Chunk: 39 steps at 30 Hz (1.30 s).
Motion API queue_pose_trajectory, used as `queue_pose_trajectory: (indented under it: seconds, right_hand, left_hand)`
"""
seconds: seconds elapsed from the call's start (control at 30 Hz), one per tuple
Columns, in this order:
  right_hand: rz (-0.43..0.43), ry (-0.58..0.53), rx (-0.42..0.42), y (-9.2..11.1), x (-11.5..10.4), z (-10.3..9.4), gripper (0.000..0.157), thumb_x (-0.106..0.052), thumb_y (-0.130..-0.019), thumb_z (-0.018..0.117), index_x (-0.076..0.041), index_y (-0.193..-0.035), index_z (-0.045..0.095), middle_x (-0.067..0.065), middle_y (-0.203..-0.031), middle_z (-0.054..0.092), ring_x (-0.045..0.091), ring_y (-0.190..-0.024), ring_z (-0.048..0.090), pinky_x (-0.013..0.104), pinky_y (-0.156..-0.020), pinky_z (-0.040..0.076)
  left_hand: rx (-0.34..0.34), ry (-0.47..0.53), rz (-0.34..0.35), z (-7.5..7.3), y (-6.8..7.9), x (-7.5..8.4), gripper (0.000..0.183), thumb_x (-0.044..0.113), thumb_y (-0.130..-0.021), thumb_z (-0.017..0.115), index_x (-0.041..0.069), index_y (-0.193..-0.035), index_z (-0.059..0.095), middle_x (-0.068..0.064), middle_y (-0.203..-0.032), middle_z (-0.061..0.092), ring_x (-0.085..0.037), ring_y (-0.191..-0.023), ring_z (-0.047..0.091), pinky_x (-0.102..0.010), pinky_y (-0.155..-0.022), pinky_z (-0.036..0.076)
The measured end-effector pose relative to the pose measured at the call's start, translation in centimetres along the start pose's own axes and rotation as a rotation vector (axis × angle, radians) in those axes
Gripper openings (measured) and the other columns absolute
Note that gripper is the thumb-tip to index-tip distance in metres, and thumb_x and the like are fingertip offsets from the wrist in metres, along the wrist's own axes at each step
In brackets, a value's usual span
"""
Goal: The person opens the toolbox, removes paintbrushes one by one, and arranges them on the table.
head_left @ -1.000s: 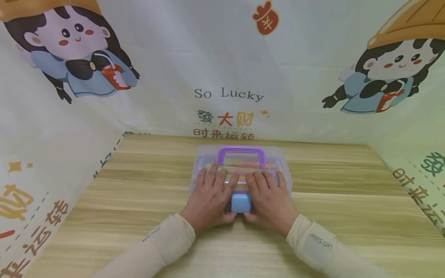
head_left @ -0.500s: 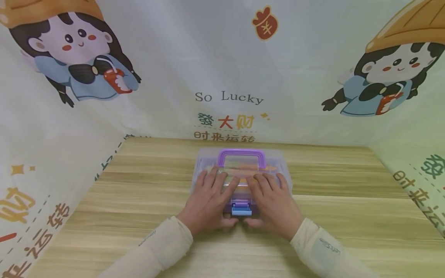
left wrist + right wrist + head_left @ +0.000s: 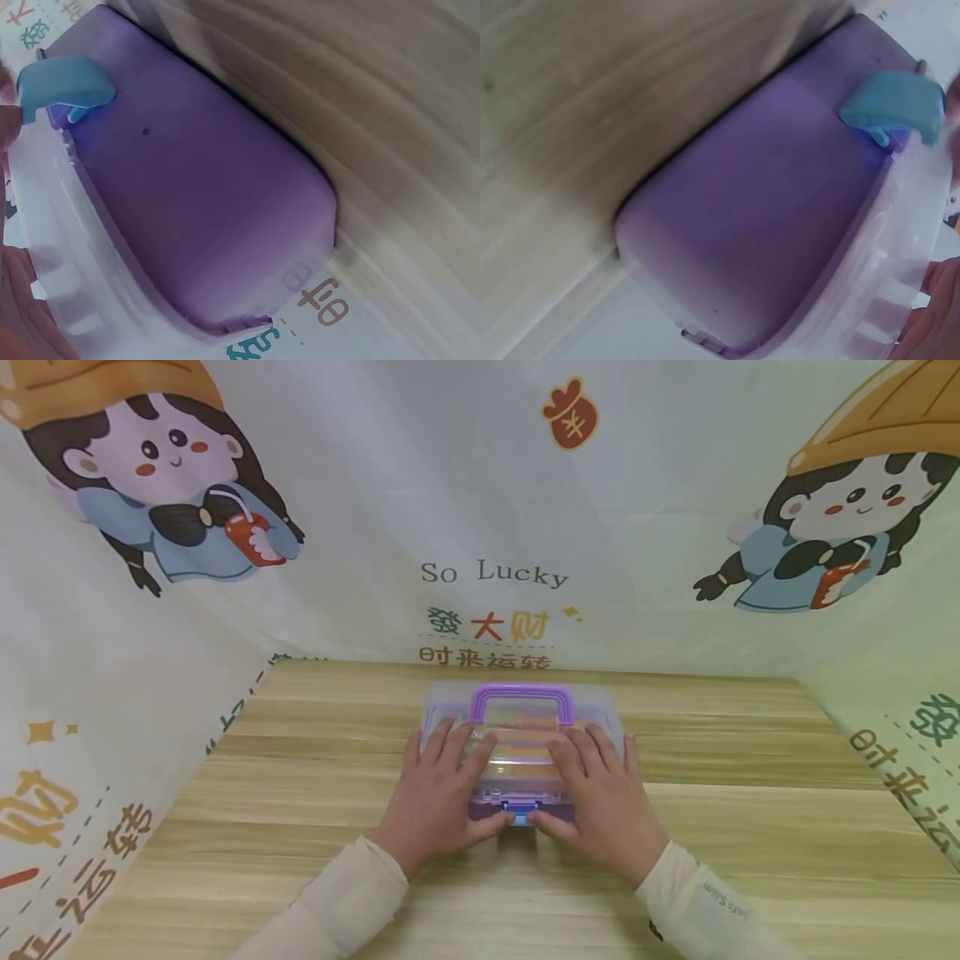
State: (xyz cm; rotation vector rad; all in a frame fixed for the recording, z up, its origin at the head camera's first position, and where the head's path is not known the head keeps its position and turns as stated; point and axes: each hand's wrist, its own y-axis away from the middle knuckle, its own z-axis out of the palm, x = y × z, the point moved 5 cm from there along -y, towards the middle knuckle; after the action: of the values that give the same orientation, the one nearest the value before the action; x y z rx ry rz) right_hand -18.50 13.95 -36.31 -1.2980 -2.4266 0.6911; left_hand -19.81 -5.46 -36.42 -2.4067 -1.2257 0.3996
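Both hands lie low in the centre of the head view, fingers spread and resting on a box, not curled round it: the left hand (image 3: 435, 802) on its left half, the right hand (image 3: 611, 806) on its right half. The two thumbs point inward and meet the blue latch (image 3: 519, 819), which juts out from the front in both wrist views. The box has a purple base (image 3: 202, 172) and a clear lid (image 3: 517, 782) lying over it, with orange shapes blurred beneath. Its purple handle (image 3: 521, 692) stands just beyond the fingertips. Pale sleeves (image 3: 352, 893) reach to the bottom edge. Around is a wood-grain table (image 3: 315, 777); a printed backdrop (image 3: 375, 468) fills the top, cartoon figures at upper left and upper right
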Motion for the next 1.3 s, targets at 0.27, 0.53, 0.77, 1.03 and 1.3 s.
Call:
queue_pose_trajectory:
  seconds: [0.27, 0.53, 0.77, 1.03, 1.3]
  right_hand:
    - [0.002, 0.061, -0.006, 0.1, -0.1, 0.5, 0.098, -0.07, -0.073, 0.07, -0.006, -0.142, 0.044, 0.02, -0.144, 0.045, 0.043, -0.137, 0.034, 0.074, -0.105, 0.021]
    - [0.006, 0.065, -0.021, 0.1, 0.0, 0.6, 0.1, -0.071, -0.073, 0.07, -0.006, -0.143, 0.042, 0.02, -0.145, 0.044, 0.043, -0.138, 0.032, 0.073, -0.105, 0.02]
    - [0.077, -0.079, 0.025, 0.9, 0.9, 0.3, 0.091, -0.063, -0.073, 0.075, -0.01, -0.143, 0.049, 0.019, -0.145, 0.043, 0.045, -0.137, 0.033, 0.076, -0.101, 0.024]
    - [0.032, -0.126, 0.099, 1.4, 1.3, 0.0, 0.084, -0.055, -0.077, 0.075, -0.001, -0.137, 0.051, 0.027, -0.141, 0.044, 0.05, -0.133, 0.036, 0.06, -0.108, 0.031]
    - [-0.013, -0.13, 0.175, 1.0, 1.4, -0.6, 0.069, -0.039, -0.078, 0.073, 0.003, -0.13, 0.053, 0.029, -0.133, 0.049, 0.049, -0.128, 0.042, 0.059, -0.109, 0.031]
  left_hand:
    - [0.0, -0.03, -0.012, 0.1, 0.1, 0.0, 0.096, 0.075, -0.075, 0.063, 0.013, -0.147, 0.045, -0.019, -0.142, 0.046, -0.043, -0.138, 0.033, -0.069, -0.106, 0.027]
    - [-0.014, -0.048, -0.011, 0.2, 0.1, -0.1, 0.1, 0.077, -0.074, 0.062, 0.012, -0.148, 0.044, -0.018, -0.144, 0.045, -0.042, -0.14, 0.03, -0.069, -0.107, 0.024]
    - [-0.019, 0.027, -0.053, 0.2, 0.8, 0.1, 0.097, 0.075, -0.076, 0.063, 0.021, -0.153, 0.039, -0.019, -0.151, 0.038, -0.046, -0.14, 0.029, -0.074, -0.1, 0.03]
    - [-0.008, 0.041, -0.03, 0.0, 1.2, 0.2, 0.091, 0.069, -0.08, 0.065, 0.018, -0.152, 0.042, -0.019, -0.151, 0.038, -0.045, -0.14, 0.029, -0.069, -0.097, 0.038]
    - [0.037, 0.028, -0.008, -0.5, 0.6, 0.3, 0.084, 0.065, -0.083, 0.062, 0.015, -0.149, 0.045, -0.017, -0.148, 0.042, -0.043, -0.138, 0.032, -0.069, -0.094, 0.04]
